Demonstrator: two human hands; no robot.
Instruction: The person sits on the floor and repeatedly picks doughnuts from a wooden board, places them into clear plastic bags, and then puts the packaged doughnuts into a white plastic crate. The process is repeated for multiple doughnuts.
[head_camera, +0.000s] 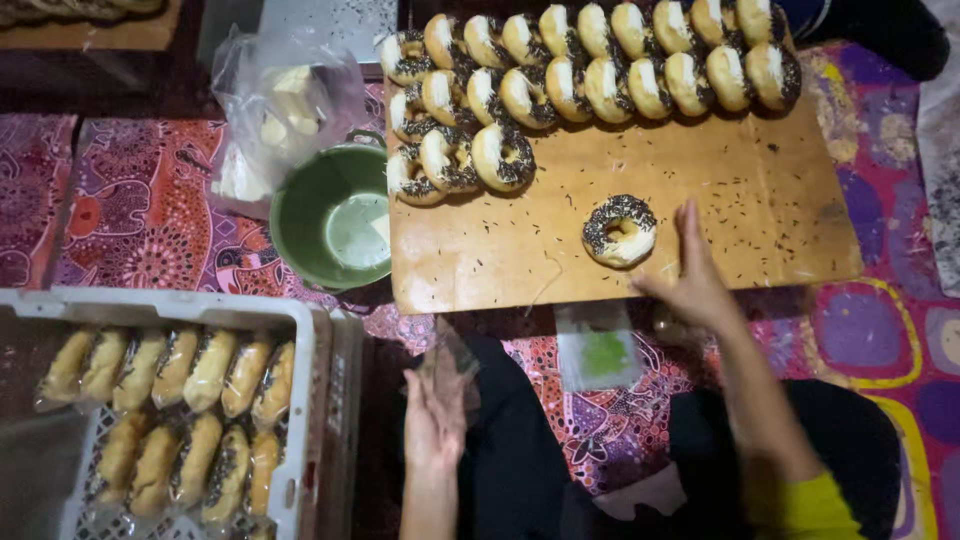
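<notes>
A clear plastic bag with pale lumps inside sits at the top left. Small clear wrappers with donuts inside fill the white crate. A see-through wrapper is by the left hand. A flat clear packet with a green patch lies on the cloth.

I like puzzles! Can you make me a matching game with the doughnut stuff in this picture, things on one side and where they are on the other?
Things:
1. lone sprinkled doughnut
2. wrapped doughnuts
3. green bucket
4. clear wrapper

Places:
A. in the white crate
B. at the left hand
C. on the wooden board, by the right hand
D. left of the board, on the patterned cloth

Pairs: 1-C, 2-A, 3-D, 4-B
</notes>
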